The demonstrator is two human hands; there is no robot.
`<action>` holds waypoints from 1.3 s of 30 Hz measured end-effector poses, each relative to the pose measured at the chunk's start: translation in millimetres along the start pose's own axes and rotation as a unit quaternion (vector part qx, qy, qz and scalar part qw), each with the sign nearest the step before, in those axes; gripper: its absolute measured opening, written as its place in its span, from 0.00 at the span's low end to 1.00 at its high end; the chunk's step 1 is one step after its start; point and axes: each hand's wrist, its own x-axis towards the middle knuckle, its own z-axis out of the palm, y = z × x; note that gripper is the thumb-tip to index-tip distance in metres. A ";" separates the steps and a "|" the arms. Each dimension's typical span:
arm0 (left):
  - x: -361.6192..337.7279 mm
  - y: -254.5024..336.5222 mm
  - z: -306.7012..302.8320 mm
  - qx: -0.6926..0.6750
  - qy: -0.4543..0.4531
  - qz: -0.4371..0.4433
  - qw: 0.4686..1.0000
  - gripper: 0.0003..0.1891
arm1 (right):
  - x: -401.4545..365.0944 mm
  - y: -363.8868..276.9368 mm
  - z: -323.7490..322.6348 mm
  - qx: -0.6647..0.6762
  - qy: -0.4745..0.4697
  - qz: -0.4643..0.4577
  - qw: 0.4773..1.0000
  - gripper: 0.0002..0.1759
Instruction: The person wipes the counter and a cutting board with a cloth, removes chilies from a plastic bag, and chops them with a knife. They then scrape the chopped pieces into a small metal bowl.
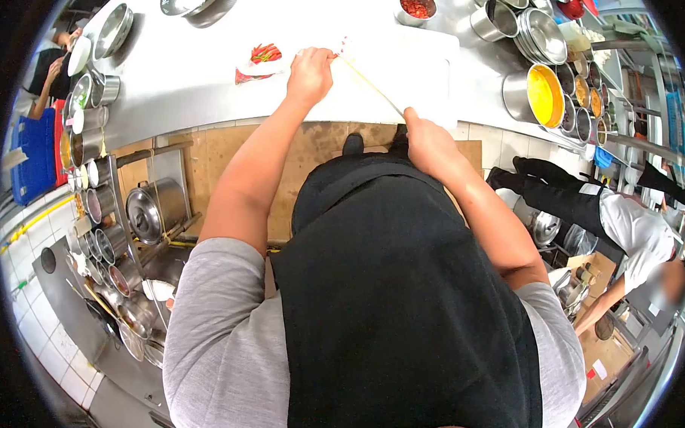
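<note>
Right hand [430, 144], left hand [310, 75], stick [373, 86] between

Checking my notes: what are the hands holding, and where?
A thin pale stick: left hand grips its far end, right hand its near end.

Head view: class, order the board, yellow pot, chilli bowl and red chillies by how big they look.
1. board
2. yellow pot
3. chilli bowl
4. red chillies
The last two look nearly alike, and the fisheye view makes their order unsure.

Chillies [265, 53] red, board [420, 60] white, apron [406, 302] black.
</note>
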 end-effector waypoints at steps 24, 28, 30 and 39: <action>3.6 5.6 -10.7 -0.023 0.004 0.007 1.000 0.03 | 49.9 -1.0 28.2 0.017 -0.009 -0.006 1.000 0.21; 1.0 7.1 -10.3 -0.012 -0.003 -0.007 1.000 0.05 | 44.3 -4.1 11.7 0.025 -0.039 0.005 0.999 0.20; -0.3 3.6 -10.6 -0.012 0.007 0.000 1.000 0.05 | 37.2 -10.1 4.0 0.022 -0.043 0.003 0.999 0.20; -0.9 4.5 -9.0 -0.017 0.041 0.020 0.999 0.05 | 3.3 -20.2 -14.8 -0.021 -0.043 0.012 0.999 0.20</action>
